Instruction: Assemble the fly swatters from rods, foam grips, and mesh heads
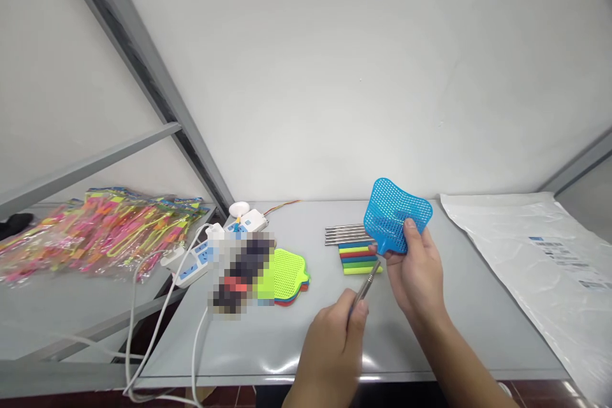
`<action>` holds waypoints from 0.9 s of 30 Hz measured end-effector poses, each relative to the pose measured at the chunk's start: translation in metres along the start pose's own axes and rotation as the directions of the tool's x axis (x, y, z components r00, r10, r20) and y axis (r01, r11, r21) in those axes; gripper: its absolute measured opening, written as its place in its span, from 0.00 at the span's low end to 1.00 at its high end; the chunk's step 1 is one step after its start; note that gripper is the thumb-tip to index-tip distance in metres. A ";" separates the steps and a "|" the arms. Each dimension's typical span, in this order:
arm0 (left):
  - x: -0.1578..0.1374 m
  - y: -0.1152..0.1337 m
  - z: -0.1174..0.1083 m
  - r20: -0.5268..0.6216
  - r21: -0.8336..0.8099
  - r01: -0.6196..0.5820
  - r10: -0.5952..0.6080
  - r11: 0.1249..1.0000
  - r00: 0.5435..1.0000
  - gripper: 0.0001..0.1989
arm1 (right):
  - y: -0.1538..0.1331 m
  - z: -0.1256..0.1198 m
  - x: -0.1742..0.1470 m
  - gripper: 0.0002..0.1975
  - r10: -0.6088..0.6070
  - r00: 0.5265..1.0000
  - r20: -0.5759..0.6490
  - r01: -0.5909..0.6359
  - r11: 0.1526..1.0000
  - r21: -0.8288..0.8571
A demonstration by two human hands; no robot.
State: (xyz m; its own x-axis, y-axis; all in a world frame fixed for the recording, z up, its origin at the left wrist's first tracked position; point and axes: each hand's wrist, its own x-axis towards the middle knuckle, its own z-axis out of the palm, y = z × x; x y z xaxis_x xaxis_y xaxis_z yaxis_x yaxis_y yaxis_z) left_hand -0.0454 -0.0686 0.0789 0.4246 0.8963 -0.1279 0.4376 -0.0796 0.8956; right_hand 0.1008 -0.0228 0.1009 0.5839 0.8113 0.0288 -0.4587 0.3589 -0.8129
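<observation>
Lower centre: my left hand (333, 339) grips the rod (366, 284), slanting up-right toward the blue mesh head (389, 207) my right hand (419, 275) pinches.

The scene is viewed by a single head-worn camera, directed forward and down. The grey table (258, 341) is looked at from above its front edge, beneath which a strip of floor tiles (239, 396) is caught. The left hand (332, 335) and right hand (419, 273) are seen at close range from the wearer's side, the arms being cut by the bottom edge. The upper half is filled by the wall (335, 76), faced nearly squarely; bagged goods (119, 229) are taken in at far left, a white package (521, 261) at far right.
</observation>
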 end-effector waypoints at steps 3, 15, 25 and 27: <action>-0.002 0.003 -0.001 0.007 -0.084 0.002 -0.002 0.996 1.000 0.18 | 0.000 0.000 -0.004 0.14 -0.001 1.000 0.007 0.001 1.000 0.011; -0.001 -0.003 -0.006 0.274 -0.568 0.140 0.026 0.811 0.961 0.21 | -0.007 0.005 -0.010 0.15 0.025 0.999 0.036 -0.027 0.998 0.056; 0.005 -0.002 -0.006 0.324 -0.604 0.183 0.030 0.776 0.946 0.17 | -0.002 0.000 -0.009 0.12 -0.006 0.999 0.053 0.002 0.998 0.062; 0.005 -0.002 -0.005 0.302 -0.580 0.168 0.018 0.797 0.953 0.17 | -0.001 -0.001 -0.010 0.10 -0.021 0.998 0.066 0.017 0.998 0.062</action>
State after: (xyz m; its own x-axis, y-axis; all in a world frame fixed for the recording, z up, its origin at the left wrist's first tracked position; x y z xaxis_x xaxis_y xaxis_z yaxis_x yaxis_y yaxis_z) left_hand -0.0481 -0.0622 0.0783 0.6518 0.7214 -0.2340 -0.0394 0.3403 0.9395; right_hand 0.0966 -0.0315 0.1008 0.5482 0.8321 0.0842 -0.4891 0.4007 -0.7747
